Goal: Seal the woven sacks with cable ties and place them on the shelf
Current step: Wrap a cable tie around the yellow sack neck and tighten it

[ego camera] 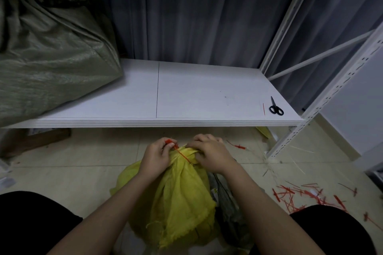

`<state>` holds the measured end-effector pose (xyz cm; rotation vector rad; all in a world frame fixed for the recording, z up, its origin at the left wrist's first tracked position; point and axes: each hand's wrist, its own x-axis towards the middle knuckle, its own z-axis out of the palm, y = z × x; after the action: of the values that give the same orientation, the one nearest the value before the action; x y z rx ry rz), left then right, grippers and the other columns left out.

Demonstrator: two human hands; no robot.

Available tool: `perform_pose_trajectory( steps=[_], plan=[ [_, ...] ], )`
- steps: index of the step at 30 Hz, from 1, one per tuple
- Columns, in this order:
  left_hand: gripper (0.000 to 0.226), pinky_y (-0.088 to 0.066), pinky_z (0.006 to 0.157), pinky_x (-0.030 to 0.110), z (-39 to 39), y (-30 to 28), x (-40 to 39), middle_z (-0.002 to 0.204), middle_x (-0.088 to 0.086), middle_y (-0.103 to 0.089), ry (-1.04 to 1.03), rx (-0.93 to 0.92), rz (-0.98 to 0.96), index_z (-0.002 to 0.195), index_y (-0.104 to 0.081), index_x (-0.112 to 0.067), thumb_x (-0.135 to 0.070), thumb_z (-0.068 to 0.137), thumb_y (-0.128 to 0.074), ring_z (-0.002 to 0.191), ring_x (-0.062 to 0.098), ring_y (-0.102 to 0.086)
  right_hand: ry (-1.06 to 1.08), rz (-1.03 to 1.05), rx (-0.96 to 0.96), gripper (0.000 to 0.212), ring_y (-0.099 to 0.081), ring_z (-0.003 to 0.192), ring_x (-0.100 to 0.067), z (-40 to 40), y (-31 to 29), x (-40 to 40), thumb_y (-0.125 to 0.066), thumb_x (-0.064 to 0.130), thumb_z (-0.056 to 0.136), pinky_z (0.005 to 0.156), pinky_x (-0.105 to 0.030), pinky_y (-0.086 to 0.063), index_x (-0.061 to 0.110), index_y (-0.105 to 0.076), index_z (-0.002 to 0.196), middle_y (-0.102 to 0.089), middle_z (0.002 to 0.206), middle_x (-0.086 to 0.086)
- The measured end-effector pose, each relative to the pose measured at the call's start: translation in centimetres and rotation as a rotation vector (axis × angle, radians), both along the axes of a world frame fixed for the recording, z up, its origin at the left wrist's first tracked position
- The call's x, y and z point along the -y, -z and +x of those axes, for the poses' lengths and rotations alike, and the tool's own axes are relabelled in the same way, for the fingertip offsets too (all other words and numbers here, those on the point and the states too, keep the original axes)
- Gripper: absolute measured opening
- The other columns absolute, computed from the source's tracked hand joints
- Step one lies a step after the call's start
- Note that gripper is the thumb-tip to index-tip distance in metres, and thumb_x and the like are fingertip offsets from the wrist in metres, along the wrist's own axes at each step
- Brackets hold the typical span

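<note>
Left hand (156,156) pinching the red head end of a red cable tie (179,152), thumb and forefinger curled on it. Right hand (209,152) clenched over the gathered mouth of a yellow woven sack (182,196), fingers curled down into the bunched fabric. Tie strap running between the two hands, slanting across the cinched neck of the sack from the left fingertips toward the base of the right hand. Whether the strap fully encircles the neck: cannot tell. Sack body bulging below and toward the wrists, standing on a pale tiled floor (87,163) between both forearms. Loose frayed edge of the sack hanging down nearer the body than the hands.

Beyond the hands, a white shelf board (186,97) of a white metal rack, with the perforated upright (323,101) off to the right of the right hand. On the board, far to the right past the right hand, black-handled scissors (275,106) with a single thin red strip (263,108) just beside them. On the board's other end, well beyond the left hand, a large green woven sack (47,51) lying slumped, part of it overhanging the front edge. Right of the right forearm, scattered on the floor, a litter of red cable ties and cut ends (306,194). More red pieces (237,146) close to the right hand's far side. Grey curtain (186,12) behind the rack.
</note>
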<state>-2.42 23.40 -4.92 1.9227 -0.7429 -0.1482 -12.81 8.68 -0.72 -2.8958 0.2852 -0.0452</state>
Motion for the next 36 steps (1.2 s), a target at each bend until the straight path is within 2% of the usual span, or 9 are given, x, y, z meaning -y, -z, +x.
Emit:
perform_pose_trajectory(
  steps=[4, 6, 8, 12, 18, 24, 27, 31, 36],
  plan=[
    [0.017, -0.047, 0.079, 0.021, -0.3, 0.1, 0.1, 0.090, -0.002, -0.071, -0.006, -0.019, -0.016, 0.097, -0.071, -0.009, -0.009, 0.092, -0.055, 0.088, 0.014, -0.066, 0.061, -0.091, 0.058, 0.047, -0.031, 0.136, -0.022, 0.1, 0.9, -1.2, -0.053, 0.010, 0.082, 0.115, -0.051, -0.007, 0.025, -0.056, 0.126, -0.050, 0.132, 0.001],
    [0.017, -0.047, 0.080, 0.024, -0.5, -0.3, 0.2, 0.095, 0.004, -0.073, -0.007, 0.015, -0.020, 0.100, -0.071, -0.008, -0.011, 0.092, -0.057, 0.090, 0.016, -0.066, 0.036, -0.248, 0.153, 0.048, -0.040, 0.132, -0.029, 0.5, 1.4, -2.5, -0.062, 0.004, 0.072, 0.114, -0.051, -0.016, 0.018, -0.061, 0.118, -0.057, 0.123, -0.007],
    [0.018, -0.048, 0.079, 0.028, -0.4, -0.5, 0.1, 0.096, 0.008, -0.073, -0.014, 0.049, -0.023, 0.101, -0.071, -0.006, -0.013, 0.092, -0.057, 0.090, 0.018, -0.067, 0.001, -0.288, 0.229, 0.046, -0.051, 0.114, -0.029, 0.7, 1.6, -3.4, -0.066, 0.008, 0.062, 0.104, -0.040, -0.030, 0.016, -0.064, 0.108, -0.061, 0.109, -0.006],
    [0.016, -0.046, 0.073, 0.024, -0.4, -0.4, -0.4, 0.091, 0.009, -0.073, -0.022, 0.066, -0.014, 0.099, -0.071, -0.004, -0.011, 0.091, -0.058, 0.084, 0.018, -0.066, 0.064, 0.046, 0.230, 0.034, -0.041, 0.114, -0.020, 0.6, 1.3, -3.4, -0.048, 0.029, 0.077, 0.099, -0.031, -0.023, 0.017, -0.064, 0.106, -0.056, 0.111, 0.000],
    [0.015, -0.042, 0.071, 0.008, -0.9, -0.1, 0.0, 0.087, -0.005, -0.067, -0.057, -0.015, -0.058, 0.098, -0.071, -0.006, -0.011, 0.091, -0.058, 0.084, 0.006, -0.063, 0.131, 0.095, 0.194, 0.027, -0.037, 0.119, -0.016, 1.0, 2.0, -2.6, -0.051, 0.046, 0.091, 0.099, -0.029, -0.023, 0.021, -0.062, 0.095, -0.053, 0.107, 0.004],
    [0.013, -0.047, 0.070, 0.014, -0.8, 0.4, 0.1, 0.073, -0.009, -0.067, -0.117, -0.133, -0.126, 0.088, -0.070, -0.017, -0.013, 0.092, -0.058, 0.069, -0.017, -0.059, 0.103, -0.022, 0.155, 0.047, -0.036, 0.131, -0.021, 0.5, 2.2, -2.5, -0.036, 0.054, 0.093, 0.106, -0.035, -0.026, 0.019, -0.066, 0.102, -0.057, 0.116, -0.001],
    [0.013, -0.046, 0.069, 0.012, -0.9, 0.4, 0.2, 0.074, -0.009, -0.067, -0.107, -0.125, -0.116, 0.090, -0.071, -0.015, -0.015, 0.092, -0.057, 0.069, -0.016, -0.059, 0.134, -0.053, 0.217, 0.059, -0.046, 0.120, -0.025, 0.8, 2.3, -3.0, -0.027, 0.055, 0.087, 0.101, -0.041, -0.033, 0.017, -0.071, 0.094, -0.062, 0.105, -0.003],
    [0.014, -0.047, 0.070, 0.015, -0.7, 0.6, 0.0, 0.077, -0.005, -0.069, -0.112, -0.100, -0.111, 0.091, -0.072, -0.013, -0.016, 0.092, -0.058, 0.071, -0.012, -0.061, 0.216, 0.149, 0.290, 0.025, -0.037, 0.120, -0.019, 1.0, 2.8, -3.7, -0.055, 0.041, 0.090, 0.098, -0.031, -0.019, 0.021, -0.069, 0.098, -0.060, 0.106, 0.004],
    [0.015, -0.049, 0.076, 0.028, -1.0, 0.5, -0.1, 0.082, 0.001, -0.072, -0.080, -0.096, -0.101, 0.094, -0.072, -0.011, -0.017, 0.092, -0.057, 0.080, 0.012, -0.067, 0.289, 0.213, 0.265, 0.027, -0.030, 0.122, -0.015, 1.2, 3.2, -4.4, -0.047, 0.040, 0.094, 0.099, -0.029, -0.012, 0.021, -0.066, 0.097, -0.054, 0.113, 0.006]
  ],
)
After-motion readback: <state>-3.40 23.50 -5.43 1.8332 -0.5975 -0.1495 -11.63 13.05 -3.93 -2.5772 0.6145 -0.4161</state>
